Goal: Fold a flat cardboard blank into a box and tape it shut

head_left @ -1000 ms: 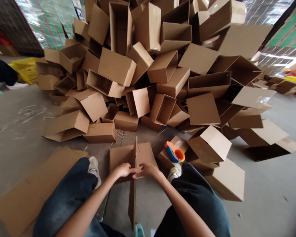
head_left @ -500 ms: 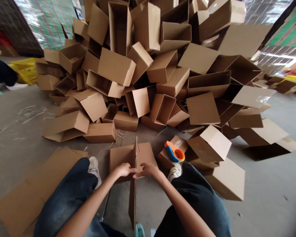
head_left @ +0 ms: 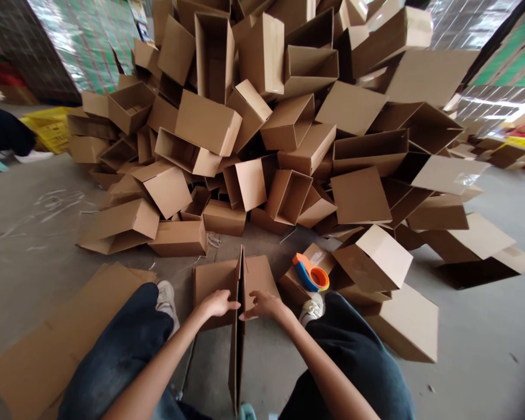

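You appear to be at the step of easing apart the two upright panels [head_left: 234, 361] of the carton [head_left: 259, 280] between your shins; that is a judgement from how your fingers meet them. The carton is on the floor [head_left: 275, 359], its side panels slanting away from the upright pair, one to the left and one to the right. Your left hand [head_left: 219, 303] has its fingers partly curled and its tips against the left upright; you cannot tell from this angle whether it pinches the board. Your right hand [head_left: 263, 304] is part spread, thumb and forefinger apart, tips at the right upright. The next move seems to call for an even, gentle outward pull, with both hands level so the board doesn't crease.

Against the frame half a second ago, the two uprights now show as separate edges with a thin dark slit between them, where they looked almost like one board. Your hands hold nearly the same pose. The tape dispenser [head_left: 311, 273] stays over the right edge of a low box [head_left: 290, 284].
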Action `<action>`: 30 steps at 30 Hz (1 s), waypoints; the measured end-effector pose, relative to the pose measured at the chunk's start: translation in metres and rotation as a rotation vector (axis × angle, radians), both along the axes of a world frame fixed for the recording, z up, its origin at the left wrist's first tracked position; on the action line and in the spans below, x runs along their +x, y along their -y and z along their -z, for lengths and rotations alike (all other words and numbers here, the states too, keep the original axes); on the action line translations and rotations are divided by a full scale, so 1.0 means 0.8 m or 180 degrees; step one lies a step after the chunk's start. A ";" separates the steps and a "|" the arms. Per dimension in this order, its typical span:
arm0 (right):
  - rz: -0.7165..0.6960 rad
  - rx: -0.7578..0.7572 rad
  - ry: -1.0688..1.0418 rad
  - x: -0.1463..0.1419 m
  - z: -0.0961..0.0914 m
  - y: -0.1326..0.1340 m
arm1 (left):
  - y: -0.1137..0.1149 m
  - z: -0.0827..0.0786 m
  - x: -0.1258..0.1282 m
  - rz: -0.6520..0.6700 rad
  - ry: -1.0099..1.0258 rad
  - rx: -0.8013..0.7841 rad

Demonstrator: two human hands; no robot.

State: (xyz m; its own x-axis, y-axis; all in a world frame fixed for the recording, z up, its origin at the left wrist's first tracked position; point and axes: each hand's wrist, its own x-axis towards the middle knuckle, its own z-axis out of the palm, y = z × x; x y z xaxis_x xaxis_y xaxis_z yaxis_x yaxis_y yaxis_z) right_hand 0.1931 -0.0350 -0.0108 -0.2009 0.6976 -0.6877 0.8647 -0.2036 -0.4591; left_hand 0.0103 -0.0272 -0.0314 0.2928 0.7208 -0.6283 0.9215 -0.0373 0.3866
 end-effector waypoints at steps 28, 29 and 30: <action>-0.0260 0.0739 0.0910 0.002 -0.010 -0.001 | -0.011 -0.029 -0.019 -0.0973 -0.0359 0.0356; -0.0206 0.0841 0.1009 0.007 -0.009 -0.003 | -0.010 -0.032 -0.019 -0.1027 -0.0446 0.0421; -0.0148 0.0963 0.1118 0.011 -0.009 -0.004 | -0.009 -0.033 -0.019 -0.1100 -0.0519 0.0562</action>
